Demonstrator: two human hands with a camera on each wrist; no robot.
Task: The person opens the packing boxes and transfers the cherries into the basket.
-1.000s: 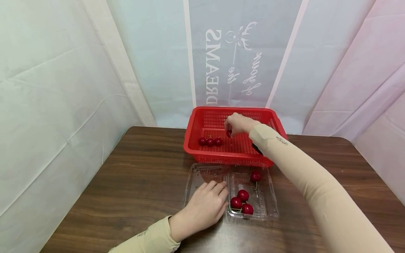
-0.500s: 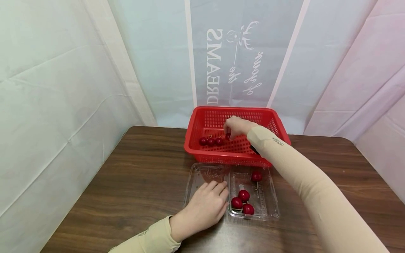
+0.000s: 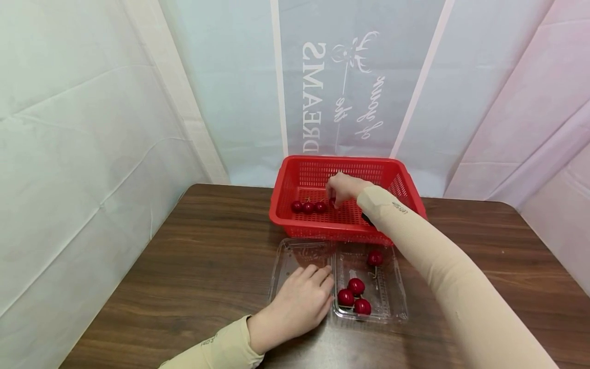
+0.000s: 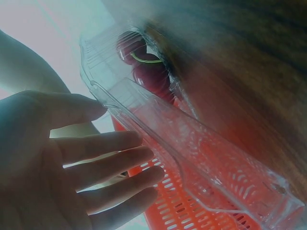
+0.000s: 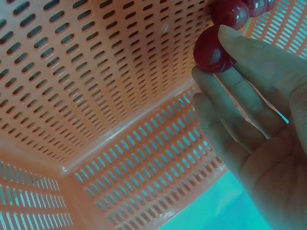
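Observation:
Inside the red basket (image 3: 295, 225), my right hand (image 3: 345, 187) pinches a cherry (image 5: 211, 50) between thumb and fingertips. That cherry is low, just right of a row of three cherries (image 3: 308, 207) on the basket floor. My left hand (image 3: 299, 302) lies with straight fingers on the clear plastic clamshell box (image 3: 387, 302), by the fold between lid and tray. In the left wrist view its fingers (image 4: 110, 163) are spread along the box's edge. Several cherries (image 3: 356, 287) with stems sit in the box's right half, one of them apart near the back.
The basket stands at the back of the dark wooden table (image 3: 184, 266), right behind the box. A pale printed curtain (image 3: 355, 102) hangs behind the table, and white cloth (image 3: 92, 154) lines the left side.
My right hand has moved slightly down and toward the row, bringing its cherry closer to the three in the basket. The left hand has stayed in place.

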